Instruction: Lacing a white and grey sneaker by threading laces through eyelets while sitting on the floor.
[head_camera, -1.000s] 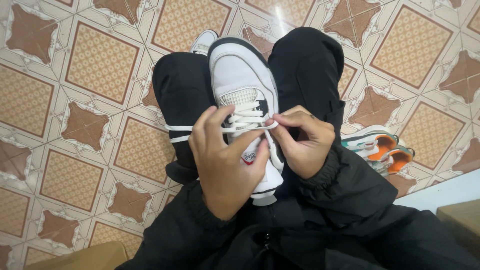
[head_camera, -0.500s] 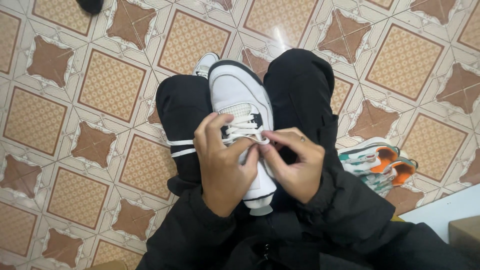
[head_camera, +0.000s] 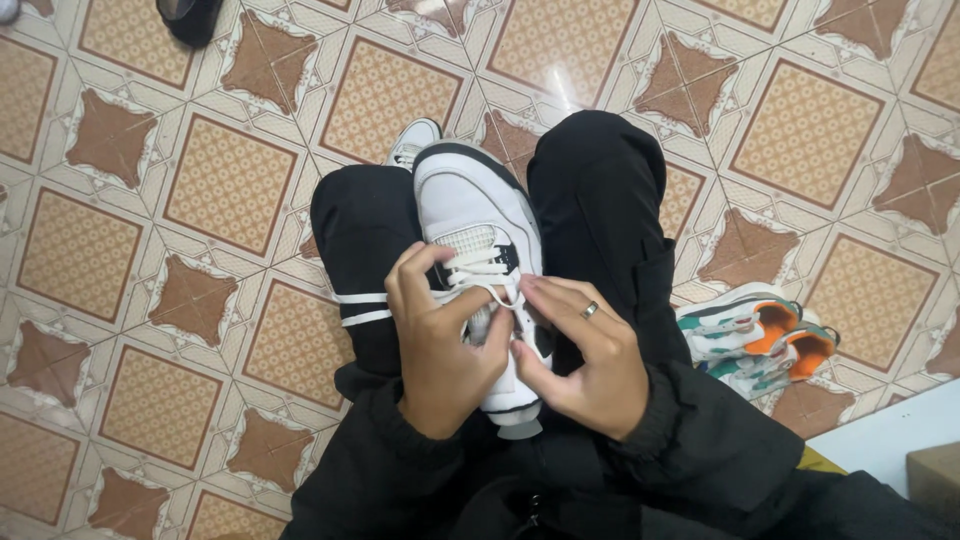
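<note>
A white sneaker with black trim (head_camera: 468, 200) lies toe-away on my lap, between my black-trousered knees. My left hand (head_camera: 440, 350) wraps over its tongue and laces, thumb and fingers pinching a white lace. My right hand (head_camera: 590, 360), a ring on one finger, presses against the shoe's right side and pinches the same lace near the upper eyelets. A loose lace end (head_camera: 360, 307) trails left across my left thigh. The heel of the shoe pokes out below my hands.
A second white shoe (head_camera: 412, 142) peeks out behind the held one. A pair of white, teal and orange sneakers (head_camera: 760, 335) lies on the patterned tile floor at right. A dark shoe (head_camera: 190, 15) sits at the top left; a pale box corner is at bottom right.
The view has tilted so the shoe and hands sit lower. My right hand has shifted down along the shoe's side, and both hands have closed in on the lace.
</note>
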